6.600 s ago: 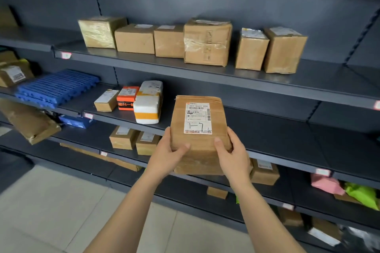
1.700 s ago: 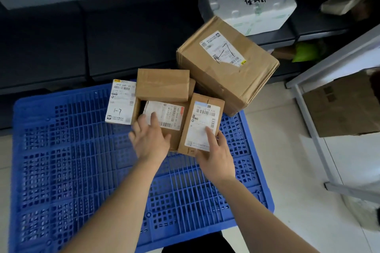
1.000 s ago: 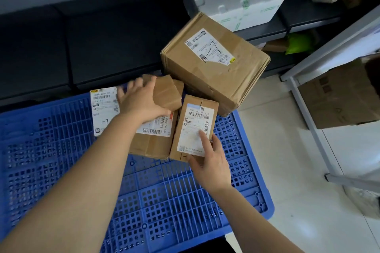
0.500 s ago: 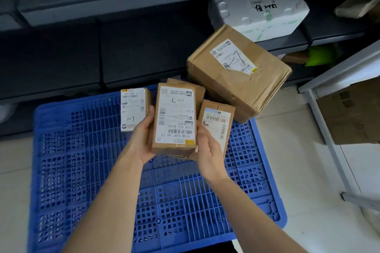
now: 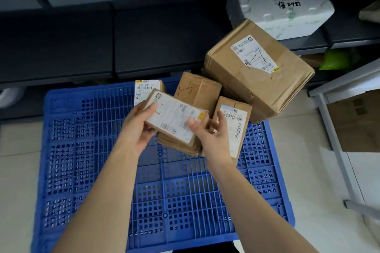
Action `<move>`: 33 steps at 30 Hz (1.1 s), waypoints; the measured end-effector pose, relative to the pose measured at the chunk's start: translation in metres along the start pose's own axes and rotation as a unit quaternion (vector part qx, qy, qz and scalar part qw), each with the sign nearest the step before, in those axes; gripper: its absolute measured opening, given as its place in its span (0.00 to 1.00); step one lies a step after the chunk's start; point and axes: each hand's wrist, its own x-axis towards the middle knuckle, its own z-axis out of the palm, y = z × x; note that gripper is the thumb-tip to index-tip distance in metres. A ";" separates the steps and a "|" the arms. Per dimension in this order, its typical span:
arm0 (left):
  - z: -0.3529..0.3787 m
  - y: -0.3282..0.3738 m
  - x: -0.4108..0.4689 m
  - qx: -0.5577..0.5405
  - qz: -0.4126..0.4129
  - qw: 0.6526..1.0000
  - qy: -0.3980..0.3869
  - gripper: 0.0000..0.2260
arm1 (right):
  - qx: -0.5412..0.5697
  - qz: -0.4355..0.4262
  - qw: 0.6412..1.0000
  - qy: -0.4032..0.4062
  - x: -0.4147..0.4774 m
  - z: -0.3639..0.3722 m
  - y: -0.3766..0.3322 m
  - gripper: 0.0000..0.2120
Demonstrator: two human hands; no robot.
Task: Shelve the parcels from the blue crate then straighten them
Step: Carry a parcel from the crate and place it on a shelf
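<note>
A small brown parcel with a white label (image 5: 174, 118) is held above the blue crate (image 5: 86, 150), tilted, between both hands. My left hand (image 5: 136, 127) grips its left end, my right hand (image 5: 207, 135) its right end. Several parcels remain at the crate's far edge: a labelled one (image 5: 144, 88) behind my left hand, a plain brown one with pen marks (image 5: 198, 90), a narrow labelled one (image 5: 236, 121) beside my right hand. A large brown box (image 5: 259, 68) leans at the crate's far right corner.
Dark shelving (image 5: 144, 43) runs across the back, low to the floor. A white foam box (image 5: 283, 6) sits on a shelf at the upper right, with a green bag (image 5: 335, 61) below it. A grey metal rack leg (image 5: 337, 150) and a cardboard box (image 5: 357, 121) stand at the right.
The labelled parcel has been turned from upright to tilted sideways in both hands. Earlier I was at the shelf with a bigger box, then bent to the crate and picked this parcel out.
</note>
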 end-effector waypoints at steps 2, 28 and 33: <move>0.001 -0.004 -0.002 -0.099 0.002 0.995 -0.001 0.24 | 0.013 0.024 0.999 -0.015 0.004 0.012 0.005 0.53; -0.038 -0.024 0.084 0.252 -0.010 0.963 0.090 0.32 | -0.140 -0.005 0.988 0.059 0.046 0.032 0.034 0.27; -0.050 -0.036 0.073 0.237 -0.026 0.971 0.032 0.31 | -0.177 0.014 0.982 0.059 0.043 0.039 0.038 0.33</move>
